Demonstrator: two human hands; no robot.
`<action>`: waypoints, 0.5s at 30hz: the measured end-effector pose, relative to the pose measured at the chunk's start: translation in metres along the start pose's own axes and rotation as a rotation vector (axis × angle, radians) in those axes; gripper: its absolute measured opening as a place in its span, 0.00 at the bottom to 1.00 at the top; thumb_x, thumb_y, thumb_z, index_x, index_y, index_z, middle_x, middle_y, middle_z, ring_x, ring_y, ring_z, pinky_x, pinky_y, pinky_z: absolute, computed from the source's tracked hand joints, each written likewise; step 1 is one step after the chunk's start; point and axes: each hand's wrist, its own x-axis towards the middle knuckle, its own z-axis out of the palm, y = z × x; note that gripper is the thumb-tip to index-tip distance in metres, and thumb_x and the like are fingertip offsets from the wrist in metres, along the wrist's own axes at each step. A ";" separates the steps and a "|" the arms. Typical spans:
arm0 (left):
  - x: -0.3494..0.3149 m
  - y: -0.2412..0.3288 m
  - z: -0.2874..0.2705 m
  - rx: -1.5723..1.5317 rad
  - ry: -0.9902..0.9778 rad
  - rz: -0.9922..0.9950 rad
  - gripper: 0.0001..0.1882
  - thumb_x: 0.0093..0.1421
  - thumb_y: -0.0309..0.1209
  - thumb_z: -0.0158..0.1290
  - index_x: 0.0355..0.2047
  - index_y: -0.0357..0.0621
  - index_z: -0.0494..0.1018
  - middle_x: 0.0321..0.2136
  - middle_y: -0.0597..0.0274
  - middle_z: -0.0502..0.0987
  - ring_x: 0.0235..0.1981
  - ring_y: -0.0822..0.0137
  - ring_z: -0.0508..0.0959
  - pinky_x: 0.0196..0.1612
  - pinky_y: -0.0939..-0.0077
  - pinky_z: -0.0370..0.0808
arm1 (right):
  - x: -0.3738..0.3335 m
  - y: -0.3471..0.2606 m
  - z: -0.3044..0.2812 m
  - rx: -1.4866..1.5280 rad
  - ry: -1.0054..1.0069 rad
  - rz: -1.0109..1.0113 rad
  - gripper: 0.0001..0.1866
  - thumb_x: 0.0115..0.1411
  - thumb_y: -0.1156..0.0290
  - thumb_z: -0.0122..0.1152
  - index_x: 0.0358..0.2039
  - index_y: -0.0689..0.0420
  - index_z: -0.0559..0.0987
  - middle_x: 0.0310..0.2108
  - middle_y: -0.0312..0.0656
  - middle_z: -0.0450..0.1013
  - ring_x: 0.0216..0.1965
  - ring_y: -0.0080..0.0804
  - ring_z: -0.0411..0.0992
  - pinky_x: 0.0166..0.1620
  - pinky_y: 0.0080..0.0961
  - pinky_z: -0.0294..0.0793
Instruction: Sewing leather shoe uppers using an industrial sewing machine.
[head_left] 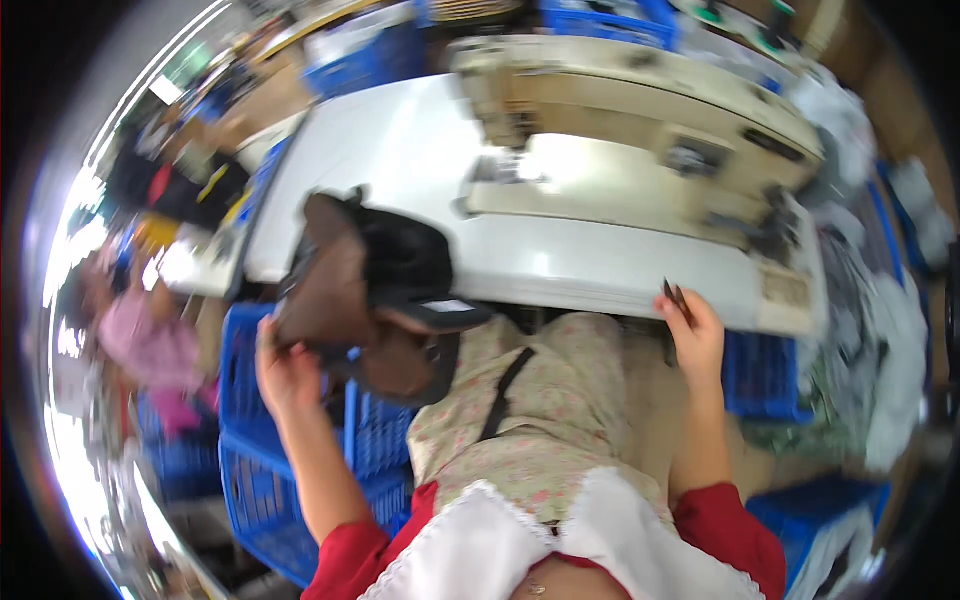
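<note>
Brown and black, soft, folded bag-like piece [350, 280] sits at the near left edge of the long white counter [370, 130], partly over its top and partly hanging beyond the edge towards the lap. The left hand [288, 378] grips it by its lower left edge, fingers closed on the brown side, so nearly the whole piece lies above and to the right of them — its black part farthest from the fingers. The right hand [697, 335], well apart from the piece, pinches a small, dark, pointed tool [675, 293] by the counter's near edge, its fingers closed around it. Beyond the hands, a cream-coloured metal sewing machine [640, 95] stands on the counter — blue plastic crates [240, 345] are below, beside the left forearm.
</note>
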 end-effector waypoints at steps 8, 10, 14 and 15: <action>0.023 -0.011 0.026 -0.046 -0.017 -0.096 0.10 0.66 0.36 0.51 0.39 0.43 0.77 0.36 0.61 0.82 0.25 0.74 0.78 0.27 0.86 0.73 | 0.057 0.048 -0.157 -1.035 0.362 -0.339 0.13 0.53 0.78 0.58 0.38 0.51 0.85 0.42 0.39 0.80 0.53 0.42 0.73 0.61 0.47 0.60; 0.030 -0.025 0.032 -0.074 -0.034 -0.191 0.10 0.66 0.36 0.52 0.39 0.45 0.77 0.34 0.63 0.83 0.22 0.75 0.76 0.26 0.85 0.73 | 0.055 0.066 -0.197 -1.109 0.340 -0.337 0.14 0.49 0.79 0.58 0.36 0.54 0.85 0.42 0.44 0.79 0.53 0.44 0.73 0.59 0.37 0.65; 0.024 -0.030 0.040 -0.189 0.038 -0.321 0.11 0.67 0.37 0.49 0.38 0.46 0.78 0.31 0.64 0.83 0.20 0.75 0.77 0.24 0.81 0.74 | 0.049 0.103 -0.235 -0.970 0.238 -0.198 0.20 0.51 0.79 0.55 0.46 0.55 0.81 0.53 0.44 0.74 0.62 0.46 0.63 0.66 0.38 0.57; 0.019 -0.029 0.039 -0.224 0.024 -0.330 0.12 0.67 0.38 0.48 0.38 0.46 0.78 0.31 0.64 0.83 0.21 0.75 0.78 0.25 0.81 0.74 | 0.050 0.105 -0.238 -0.921 0.206 -0.181 0.21 0.51 0.78 0.55 0.47 0.55 0.80 0.55 0.44 0.73 0.63 0.46 0.62 0.66 0.38 0.56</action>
